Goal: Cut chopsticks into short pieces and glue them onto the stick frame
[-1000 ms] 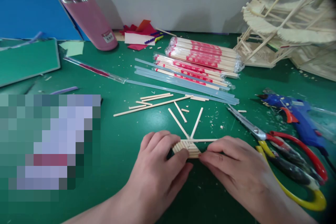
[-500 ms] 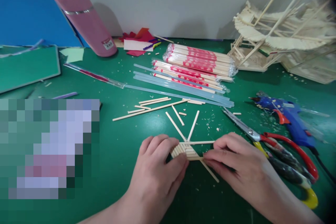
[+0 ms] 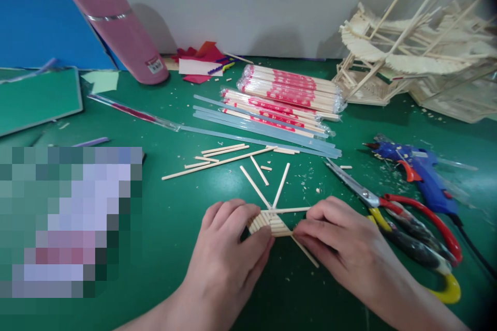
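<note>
Presently, I see the left hand (image 3: 225, 248) with its thumb and index finger pinching the nine o'clock end of a small stick panel (image 3: 277, 226), the other fingers curled close together. The fingertips of the right hand (image 3: 341, 238) are pressed together at the panel's four o'clock corner; whether they pinch one stick or several, I cannot tell. So the panel is between both hands, but if it touches the green table (image 3: 163, 248), I cannot tell.

A crossing stick (image 3: 289, 210) lies along its far edge and reaches the right index finger. From this edge two thin sticks (image 3: 255, 187) spread towards eleven and one o'clock, and a slanting stick (image 3: 305, 251) points between four and five.

Further out, loose sticks (image 3: 219, 163) lie at eleven o'clock. At twelve I see blue translucent strips (image 3: 252, 123), and behind them wrapped chopsticks (image 3: 289, 85). The scissors (image 3: 407, 248) lie at three o'clock, just beside the right hand, and the blue glue gun (image 3: 427, 173) at two. Between ten and eleven, a pink bottle (image 3: 116, 36) stands.
</note>
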Demonstrator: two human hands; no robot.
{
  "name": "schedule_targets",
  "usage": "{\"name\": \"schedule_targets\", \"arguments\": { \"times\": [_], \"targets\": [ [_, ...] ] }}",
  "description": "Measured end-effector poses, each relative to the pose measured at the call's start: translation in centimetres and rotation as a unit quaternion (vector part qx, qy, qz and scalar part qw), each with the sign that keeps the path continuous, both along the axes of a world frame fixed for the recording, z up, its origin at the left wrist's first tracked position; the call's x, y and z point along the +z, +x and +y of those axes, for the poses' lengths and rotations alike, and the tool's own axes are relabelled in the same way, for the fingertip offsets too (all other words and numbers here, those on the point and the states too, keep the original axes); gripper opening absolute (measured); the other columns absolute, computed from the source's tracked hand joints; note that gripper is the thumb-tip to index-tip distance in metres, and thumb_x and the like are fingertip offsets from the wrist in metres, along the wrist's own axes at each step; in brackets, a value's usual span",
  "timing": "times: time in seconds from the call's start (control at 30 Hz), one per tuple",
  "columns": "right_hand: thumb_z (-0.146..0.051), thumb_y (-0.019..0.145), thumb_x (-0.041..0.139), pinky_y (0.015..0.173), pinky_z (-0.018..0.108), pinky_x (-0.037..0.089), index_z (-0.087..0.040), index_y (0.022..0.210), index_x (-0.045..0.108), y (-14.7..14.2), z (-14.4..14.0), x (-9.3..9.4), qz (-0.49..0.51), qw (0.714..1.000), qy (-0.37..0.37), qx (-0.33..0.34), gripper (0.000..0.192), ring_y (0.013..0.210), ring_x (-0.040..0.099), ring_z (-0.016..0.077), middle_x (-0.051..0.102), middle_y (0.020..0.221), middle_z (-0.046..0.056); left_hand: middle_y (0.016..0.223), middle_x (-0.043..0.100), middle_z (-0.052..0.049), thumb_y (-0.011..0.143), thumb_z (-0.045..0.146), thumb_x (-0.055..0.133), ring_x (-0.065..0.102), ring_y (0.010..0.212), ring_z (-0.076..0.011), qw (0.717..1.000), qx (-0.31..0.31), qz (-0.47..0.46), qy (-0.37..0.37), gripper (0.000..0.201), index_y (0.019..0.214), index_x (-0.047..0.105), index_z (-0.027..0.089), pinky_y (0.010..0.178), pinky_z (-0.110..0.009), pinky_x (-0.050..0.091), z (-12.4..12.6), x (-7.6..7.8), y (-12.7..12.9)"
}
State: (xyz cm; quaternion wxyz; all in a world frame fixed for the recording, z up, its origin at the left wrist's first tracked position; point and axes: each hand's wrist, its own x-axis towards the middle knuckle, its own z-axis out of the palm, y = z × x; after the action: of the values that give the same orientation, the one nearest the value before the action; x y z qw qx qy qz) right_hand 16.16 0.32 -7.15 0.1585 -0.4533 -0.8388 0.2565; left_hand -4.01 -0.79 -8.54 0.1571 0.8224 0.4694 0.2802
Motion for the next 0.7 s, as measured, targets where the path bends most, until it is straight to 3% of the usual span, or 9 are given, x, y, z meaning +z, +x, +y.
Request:
{"name": "schedule_targets", "arguments": {
  "times": [0.23,0.33,0.53,0.7],
  "targets": [
    [-0.019,0.085,0.046,0.057,0.027,0.038,-0.024,0.086,0.060,-0.2,0.2,0.1,-0.005,1.000,-0.007,0.001,0.015,0.070,0.048,0.0128,0.053,0.079,0.000,0.091,0.059,-0.005,0.079,0.011,0.051,0.050,0.082,-0.0210,1.000,-0.004,-0.001,0.007,0.015,0.083,0.062,0.020,0.069,-0.038,0.039,-0.1,0.1,0.0],
    [-0.018,0.083,0.050,0.061,0.026,0.042,-0.024,0.092,0.058,0.6,-0.2,0.4,0.012,0.999,0.046,-0.021,0.014,0.073,0.051,0.0123,0.054,0.083,0.000,0.091,0.059,-0.006,0.079,0.011,0.051,0.051,0.082,-0.0214,1.000,-0.004,0.004,0.006,0.014,0.083,0.061,0.020,0.069,-0.038,0.038,-0.1,0.1,-0.1],
    [-0.024,0.079,0.054,0.066,0.026,0.049,-0.024,0.090,0.056,6.0,-4.6,-0.6,-0.068,0.968,0.157,-0.182,0.011,0.077,0.057,0.0154,0.055,0.089,0.002,0.092,0.058,-0.006,0.080,0.012,0.050,0.050,0.084,-0.0218,1.000,0.001,0.001,0.008,0.014,0.082,0.061,0.020,0.071,-0.040,0.038,-0.1,-0.2,-0.2],
    [-0.031,0.078,0.054,0.073,0.034,0.051,-0.024,0.095,0.058,9.0,-6.9,-2.3,-0.129,0.943,0.156,-0.265,0.018,0.084,0.057,0.0201,0.051,0.102,0.006,0.090,0.058,-0.006,0.080,0.011,0.050,0.050,0.085,-0.0222,1.000,0.009,-0.001,0.021,0.013,0.081,0.060,0.020,0.070,-0.039,0.038,-0.2,-0.4,-0.1]
  ]
}}
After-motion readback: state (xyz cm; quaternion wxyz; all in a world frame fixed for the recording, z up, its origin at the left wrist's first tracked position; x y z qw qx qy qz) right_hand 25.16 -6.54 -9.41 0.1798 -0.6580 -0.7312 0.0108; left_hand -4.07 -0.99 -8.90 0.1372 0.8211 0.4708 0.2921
